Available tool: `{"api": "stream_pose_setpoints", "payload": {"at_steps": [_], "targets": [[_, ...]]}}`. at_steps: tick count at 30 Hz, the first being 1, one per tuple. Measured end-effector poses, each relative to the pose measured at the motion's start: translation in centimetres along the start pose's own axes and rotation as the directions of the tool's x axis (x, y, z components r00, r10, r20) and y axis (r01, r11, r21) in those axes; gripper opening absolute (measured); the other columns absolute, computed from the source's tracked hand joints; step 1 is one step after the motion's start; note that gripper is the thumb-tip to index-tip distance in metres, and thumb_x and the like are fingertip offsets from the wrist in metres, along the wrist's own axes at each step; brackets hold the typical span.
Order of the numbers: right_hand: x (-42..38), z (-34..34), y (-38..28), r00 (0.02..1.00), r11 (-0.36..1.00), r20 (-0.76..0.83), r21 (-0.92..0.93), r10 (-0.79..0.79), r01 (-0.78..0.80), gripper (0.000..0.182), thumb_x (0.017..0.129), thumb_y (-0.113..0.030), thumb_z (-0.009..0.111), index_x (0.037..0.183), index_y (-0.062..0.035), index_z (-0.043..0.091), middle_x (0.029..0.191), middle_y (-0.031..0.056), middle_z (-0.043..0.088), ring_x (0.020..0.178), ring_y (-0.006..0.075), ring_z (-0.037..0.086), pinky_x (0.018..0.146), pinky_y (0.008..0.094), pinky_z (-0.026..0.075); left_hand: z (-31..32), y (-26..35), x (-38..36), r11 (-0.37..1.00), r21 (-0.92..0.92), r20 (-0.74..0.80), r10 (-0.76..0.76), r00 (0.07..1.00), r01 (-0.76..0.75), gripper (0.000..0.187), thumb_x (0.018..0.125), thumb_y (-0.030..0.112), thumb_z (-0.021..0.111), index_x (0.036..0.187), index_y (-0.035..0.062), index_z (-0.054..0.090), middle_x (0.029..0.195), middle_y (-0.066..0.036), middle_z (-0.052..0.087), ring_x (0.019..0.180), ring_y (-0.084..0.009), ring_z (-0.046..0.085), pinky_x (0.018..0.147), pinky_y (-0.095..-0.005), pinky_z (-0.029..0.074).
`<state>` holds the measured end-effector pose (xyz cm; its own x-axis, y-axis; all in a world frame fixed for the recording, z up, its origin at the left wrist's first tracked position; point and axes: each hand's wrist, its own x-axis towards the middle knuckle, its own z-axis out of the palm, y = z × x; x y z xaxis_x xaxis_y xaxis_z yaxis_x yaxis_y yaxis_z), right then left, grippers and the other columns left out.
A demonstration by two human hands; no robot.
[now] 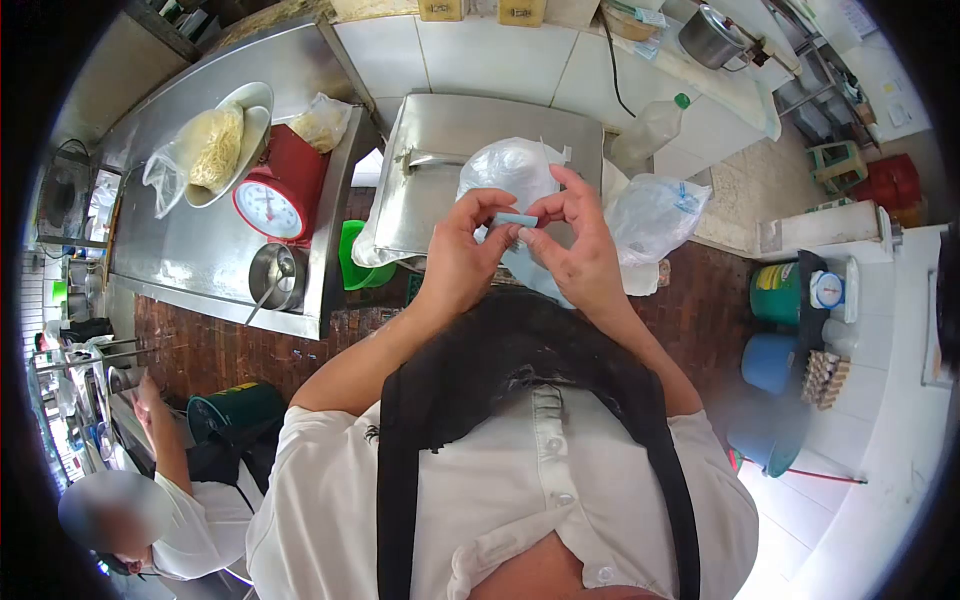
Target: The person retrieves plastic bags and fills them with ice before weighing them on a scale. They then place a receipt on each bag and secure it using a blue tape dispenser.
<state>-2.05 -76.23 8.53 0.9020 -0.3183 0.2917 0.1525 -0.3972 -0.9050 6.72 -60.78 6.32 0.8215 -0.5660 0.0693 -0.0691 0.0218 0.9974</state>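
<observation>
Brown tiled floor [700, 290] shows on either side of a broad steel lid [430, 130] set near a white tiled wall [480, 55], and a small pale-blue strip [516, 219] is up in front of the person, over the near edge of that lid. The strip lies directly between the two hands, its long axis running side to side, roughly across the line of the forearms, so neither hand is clearly nearer. The left hand [463, 243] seems to pinch its left end between thumb and fingers, and the right hand [582, 250] grips near the other end, with a finger raised; the exact contact is too small to tell. Pale-blue film [538, 274] hangs below the right fingers; whether it joins the strip, I cannot tell. Just beyond the hands a clear plastic bag [505, 170] bulges on the lid, crowding forward movement, and another bag [655, 215] sits close on the right. Leftward, the lid's flat top leaves more room as far as its handle [435, 160]; past its left edge come a green basin [360, 258] and a steel counter [175, 245] bearing a red scale [293, 165]. Toward the body, the black apron [520, 330] limits drawing back
</observation>
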Motion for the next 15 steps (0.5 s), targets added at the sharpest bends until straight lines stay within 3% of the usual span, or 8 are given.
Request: {"api": "stream_pose_setpoints", "payload": {"at_steps": [1,5,7,8,10,12,14,15], "targets": [[0.0,0.1,0.6,1.000,0.998,-0.021,0.058,0.018,-0.016,0.067,0.087,0.000,0.076,0.146,-0.0026,0.043,0.099,0.0069,0.066,0.094,0.0179,0.062,0.094,0.0346,0.049,0.0,0.0,0.0,0.995,-0.100,0.024,-0.013,1.000,0.015,0.041,0.092,-0.004,0.071,0.130,0.0025,0.055,0.111,-0.007,0.064,0.102,-0.0126,0.061,0.089,-0.0283,0.052],[0.4,-0.3,0.5,0.999,0.988,-0.020,0.149,0.042,-0.038,0.067,0.088,0.002,0.073,0.146,-0.0022,0.041,0.093,0.0054,0.066,0.089,0.0158,0.061,0.090,0.0315,0.049,0.1,-0.1,0.2,0.971,-0.218,0.021,0.110,0.994,-0.103,0.056,0.088,-0.005,0.074,0.137,0.0013,0.048,0.112,-0.009,0.066,0.101,-0.0152,0.065,0.091,-0.0314,0.054],[0.4,-0.5,0.2,0.998,0.977,0.000,0.207,0.061,-0.060,0.067,0.088,0.002,0.072,0.147,-0.0025,0.040,0.093,0.0051,0.065,0.089,0.0151,0.061,0.090,0.0310,0.049,-0.9,1.1,0.6,0.927,-0.327,0.282,-0.088,0.955,0.182,0.056,0.091,-0.002,0.073,0.139,0.0027,0.047,0.110,-0.008,0.065,0.101,-0.0153,0.065,0.093,-0.0321,0.053],[0.3,-0.5,0.0,0.996,0.961,0.027,0.265,0.081,-0.085,0.066,0.089,0.003,0.071,0.147,-0.0028,0.039,0.092,0.0048,0.064,0.090,0.0145,0.061,0.090,0.0306,0.049,-1.3,1.1,0.9,0.927,-0.328,0.283,-0.088,0.955,0.183,0.056,0.091,-0.002,0.073,0.139,0.0027,0.047,0.110,-0.008,0.065,0.101,-0.0153,0.065,0.093,-0.0321,0.053],[0.3,-0.5,-0.3,0.993,0.955,0.039,0.273,0.107,-0.114,0.066,0.089,0.002,0.071,0.147,-0.0030,0.039,0.092,0.0046,0.064,0.090,0.0141,0.061,0.090,0.0305,0.049,-1.9,1.0,1.9,0.880,-0.306,0.580,-0.131,0.804,0.364,0.054,0.097,0.001,0.067,0.146,0.0037,0.044,0.103,-0.006,0.065,0.101,-0.0153,0.065,0.096,-0.0319,0.052],[0.4,-0.6,-0.2,0.990,0.950,0.047,0.278,0.133,-0.141,0.066,0.090,0.002,0.070,0.147,-0.0032,0.038,0.092,0.0044,0.064,0.091,0.0138,0.060,0.090,0.0304,0.049,-2.0,0.4,1.9,0.873,-0.291,0.613,-0.144,0.777,0.391,0.053,0.097,0.000,0.063,0.147,0.0042,0.045,0.101,-0.006,0.065,0.100,-0.0153,0.065,0.097,-0.0322,0.052],[0.5,-0.9,0.8,0.998,0.948,0.052,0.316,0.024,-0.039,0.060,0.090,0.000,0.071,0.143,-0.0031,0.042,0.095,0.0045,0.061,0.092,0.0135,0.059,0.090,0.0299,0.049,-2.8,0.3,2.1,0.867,-0.272,0.645,-0.157,0.748,0.416,0.052,0.098,-0.002,0.059,0.148,0.0047,0.045,0.098,-0.006,0.065,0.099,-0.0152,0.064,0.098,-0.0324,0.051],[0.5,-1.1,1.1,0.999,0.948,0.049,0.315,0.024,-0.038,0.060,0.090,0.000,0.071,0.143,-0.0031,0.042,0.095,0.0045,0.061,0.092,0.0135,0.059,0.090,0.0299,0.049,-4.0,0.4,2.5,0.935,-0.187,0.623,-0.126,0.772,0.303,0.051,0.097,-0.004,0.055,0.146,0.0045,0.049,0.097,-0.006,0.065,0.099,-0.0156,0.064,0.098,-0.0333,0.051]]}}
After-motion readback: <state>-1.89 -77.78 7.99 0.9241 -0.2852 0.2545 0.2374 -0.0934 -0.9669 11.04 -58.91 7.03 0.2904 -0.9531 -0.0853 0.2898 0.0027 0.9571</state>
